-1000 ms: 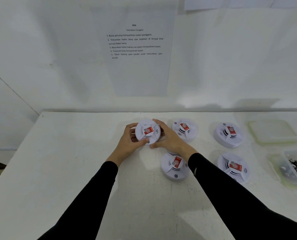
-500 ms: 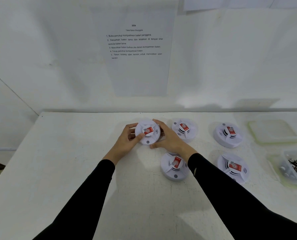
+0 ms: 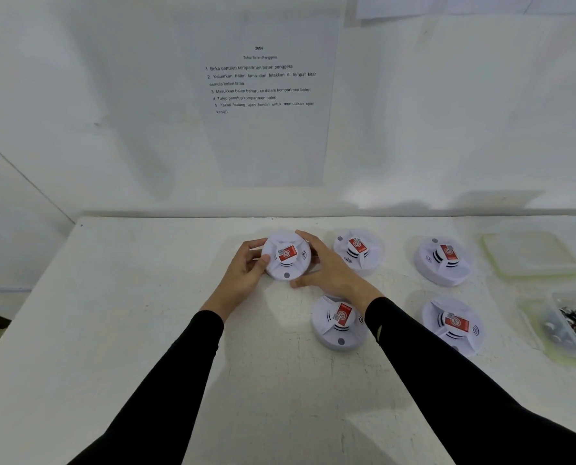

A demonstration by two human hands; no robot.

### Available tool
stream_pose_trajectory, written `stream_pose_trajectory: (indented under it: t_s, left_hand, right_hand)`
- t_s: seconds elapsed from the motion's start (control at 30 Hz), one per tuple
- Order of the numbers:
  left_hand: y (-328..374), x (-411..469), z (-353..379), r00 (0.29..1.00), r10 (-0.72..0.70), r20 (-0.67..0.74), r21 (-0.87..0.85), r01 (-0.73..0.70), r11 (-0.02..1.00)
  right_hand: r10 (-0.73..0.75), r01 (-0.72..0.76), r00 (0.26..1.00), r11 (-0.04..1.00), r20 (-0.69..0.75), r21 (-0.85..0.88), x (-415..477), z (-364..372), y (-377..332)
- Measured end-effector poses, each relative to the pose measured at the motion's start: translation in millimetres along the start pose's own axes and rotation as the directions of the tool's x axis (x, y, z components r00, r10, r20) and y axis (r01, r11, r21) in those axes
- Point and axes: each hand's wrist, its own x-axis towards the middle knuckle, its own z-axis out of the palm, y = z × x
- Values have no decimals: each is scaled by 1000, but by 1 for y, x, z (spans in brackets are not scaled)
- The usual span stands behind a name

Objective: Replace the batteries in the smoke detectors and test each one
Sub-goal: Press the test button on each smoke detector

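Observation:
A round white smoke detector (image 3: 286, 258) with a red label and a grey button is held between both hands near the back middle of the white table (image 3: 129, 313). My left hand (image 3: 243, 273) grips its left rim, thumb on the top face. My right hand (image 3: 327, 268) wraps its right rim, fingers along the far edge and thumb under the near edge. Several more detectors lie face up: one (image 3: 358, 251) just right of my right hand, one (image 3: 338, 322) partly under my right wrist, and two (image 3: 442, 260) (image 3: 452, 325) further right.
A clear tub (image 3: 568, 325) holding batteries sits at the right edge, with its pale lid (image 3: 531, 255) lying behind it. An instruction sheet (image 3: 263, 82) hangs on the wall behind the table. The table's left edge drops off at the left.
The held detector has turned slightly in my hands, its grey button now nearer the front. My left thumb has shifted on its top. The other detectors have not moved.

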Motion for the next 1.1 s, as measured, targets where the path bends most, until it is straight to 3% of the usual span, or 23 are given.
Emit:
stream_pose_trajectory:
  t_s: [0.83, 1.1]
  left_hand:
    - [-1, 0, 1, 1000, 2, -10, -6, -2, 1000]
    - [-6, -8, 1, 987, 110, -114, 97, -99, 990]
  right_hand:
    - [23, -24, 1000, 999, -12, -25, 1, 1, 2]
    - [14, -16, 999, 999, -28, -39, 0, 3, 1]
